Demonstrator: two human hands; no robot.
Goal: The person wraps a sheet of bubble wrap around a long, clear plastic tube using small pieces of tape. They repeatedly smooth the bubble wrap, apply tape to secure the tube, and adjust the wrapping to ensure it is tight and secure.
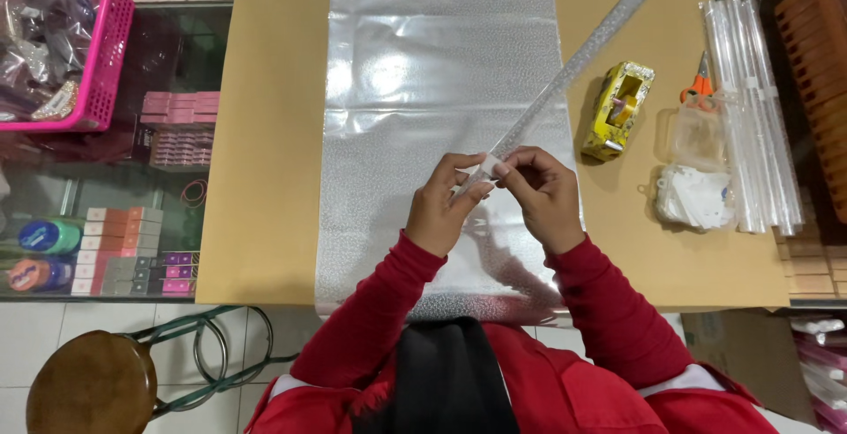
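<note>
Near the centre of the frame, the left hand [438, 209] and right hand [540, 194] met at the near end of a thin rolled tube [573, 63] of clear wrap, which ran up toward the upper right. Both hands pinched that end, the fingertips pressed on a small white strip, probably tape. Doing this well seemed to call for keeping the roll tight while smoothing the strip flat. Beneath lay a silvery sheet [423, 72] on the tan table [265, 134]; a yellow tape dispenser [618, 109] sat right of centre.
</note>
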